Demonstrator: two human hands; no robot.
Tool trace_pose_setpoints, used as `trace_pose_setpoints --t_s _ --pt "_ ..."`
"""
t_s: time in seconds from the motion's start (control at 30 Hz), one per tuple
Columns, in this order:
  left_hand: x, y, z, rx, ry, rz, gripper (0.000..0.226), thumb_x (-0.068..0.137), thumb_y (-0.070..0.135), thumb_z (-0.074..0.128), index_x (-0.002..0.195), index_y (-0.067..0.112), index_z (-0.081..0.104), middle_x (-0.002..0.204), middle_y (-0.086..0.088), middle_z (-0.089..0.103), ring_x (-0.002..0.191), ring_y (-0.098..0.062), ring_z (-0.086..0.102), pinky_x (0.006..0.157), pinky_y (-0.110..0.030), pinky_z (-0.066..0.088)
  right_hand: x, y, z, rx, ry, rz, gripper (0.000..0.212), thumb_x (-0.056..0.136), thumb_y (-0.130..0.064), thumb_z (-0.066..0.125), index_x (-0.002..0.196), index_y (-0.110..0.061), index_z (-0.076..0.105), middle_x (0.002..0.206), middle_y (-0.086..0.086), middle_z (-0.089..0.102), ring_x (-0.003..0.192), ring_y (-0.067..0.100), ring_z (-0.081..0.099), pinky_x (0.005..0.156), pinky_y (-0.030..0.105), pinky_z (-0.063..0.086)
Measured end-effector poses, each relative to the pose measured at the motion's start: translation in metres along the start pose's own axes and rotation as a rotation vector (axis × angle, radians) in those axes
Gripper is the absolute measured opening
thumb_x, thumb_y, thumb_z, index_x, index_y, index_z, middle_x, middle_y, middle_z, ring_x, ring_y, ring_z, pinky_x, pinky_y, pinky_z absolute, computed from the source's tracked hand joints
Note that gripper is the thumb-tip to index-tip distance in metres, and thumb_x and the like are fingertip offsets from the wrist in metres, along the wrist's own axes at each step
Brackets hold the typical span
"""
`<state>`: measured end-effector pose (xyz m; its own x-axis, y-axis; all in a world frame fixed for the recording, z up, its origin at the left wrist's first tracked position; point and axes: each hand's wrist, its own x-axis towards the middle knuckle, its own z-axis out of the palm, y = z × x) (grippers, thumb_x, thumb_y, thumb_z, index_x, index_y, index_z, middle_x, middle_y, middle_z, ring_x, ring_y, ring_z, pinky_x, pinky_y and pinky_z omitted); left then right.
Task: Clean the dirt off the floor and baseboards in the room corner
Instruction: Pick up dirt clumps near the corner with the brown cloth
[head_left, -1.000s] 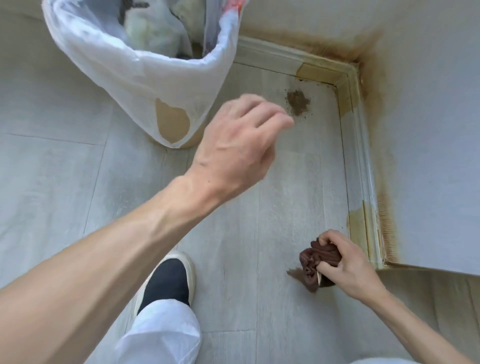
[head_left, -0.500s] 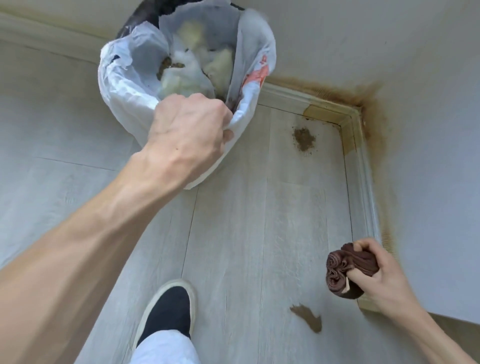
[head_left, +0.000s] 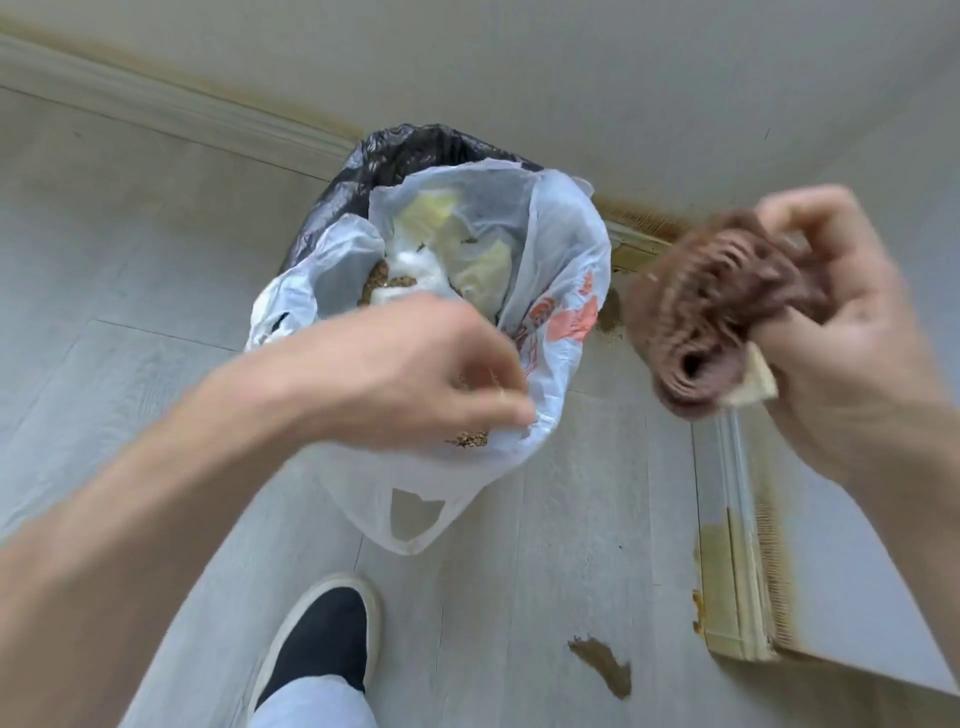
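The left hand (head_left: 415, 364) pinches the near rim of a white plastic bag (head_left: 556, 270), its fingers curled on the thin film and holding the mouth of the bag open. The bag bears a pink-orange print on its right side, and a loop handle hangs from its lower edge. Inside it lie pale crumpled papers and clumps of brown dirt; more crumbs sit on the rim just beside the left fingers. Behind the white bag, touching it, stands a black bin liner (head_left: 395, 156) against the far baseboard.

The right hand (head_left: 831, 332) is raised to the right of the white bag and grips a bunched brown cloth (head_left: 727, 306), motion-blurred, fingers clenched round it. A small pale scrap shows at the cloth's lower edge, against the palm; what it is cannot be told.

A brown smear of dirt (head_left: 602, 665) lies on the grey wood-look floor (head_left: 571, 519), below and right of the white bag, near the right baseboard (head_left: 737, 561). That baseboard shows yellow-brown staining, and rusty marks run along the wall above it. Another patch of dirt (head_left: 610, 317) shows just to the right of the white bag, near the corner. A black slip-on shoe (head_left: 322, 639) with a pale sole stands on the floor below the bag.
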<state>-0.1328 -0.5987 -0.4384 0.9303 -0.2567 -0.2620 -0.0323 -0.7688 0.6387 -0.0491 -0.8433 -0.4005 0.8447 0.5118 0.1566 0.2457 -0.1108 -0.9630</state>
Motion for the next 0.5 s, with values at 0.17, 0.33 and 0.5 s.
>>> trace_pose_setpoints --t_s 0.17,0.33,0.5 --pt "0.012 -0.044 -0.024 -0.35 0.485 -0.057 0.019 0.101 0.032 0.062 0.117 0.04 0.069 0.108 0.02 0.073 0.093 -0.007 0.072 0.085 -0.041 0.06 0.045 0.009 0.042 0.028 -0.207 0.056 0.046 0.087 0.017 0.059 0.109 -0.023 0.054 0.095 0.003 0.063 0.076 0.017 0.056 0.06 0.03 0.049" --pt "0.021 -0.054 -0.015 -0.551 0.393 0.066 0.038 0.1 0.028 0.067 0.137 0.029 0.06 0.126 0.013 0.069 0.106 -0.008 0.07 0.095 -0.037 0.058 0.061 0.027 0.056 0.092 -0.265 0.192 0.047 0.085 0.006 0.067 0.12 -0.023 0.058 0.096 0.001 0.067 0.076 0.023 0.056 0.064 0.036 0.046" --pt "0.033 -0.058 -0.015 -0.515 0.472 0.045 0.035 0.097 0.035 0.07 0.131 0.038 0.062 0.116 0.013 0.072 0.089 -0.007 0.073 0.089 -0.039 0.059 0.072 0.039 0.062 0.2 -0.303 0.333 0.053 0.075 -0.005 0.059 0.121 -0.029 0.063 0.098 0.007 0.061 0.082 0.03 0.043 0.069 0.052 0.026"
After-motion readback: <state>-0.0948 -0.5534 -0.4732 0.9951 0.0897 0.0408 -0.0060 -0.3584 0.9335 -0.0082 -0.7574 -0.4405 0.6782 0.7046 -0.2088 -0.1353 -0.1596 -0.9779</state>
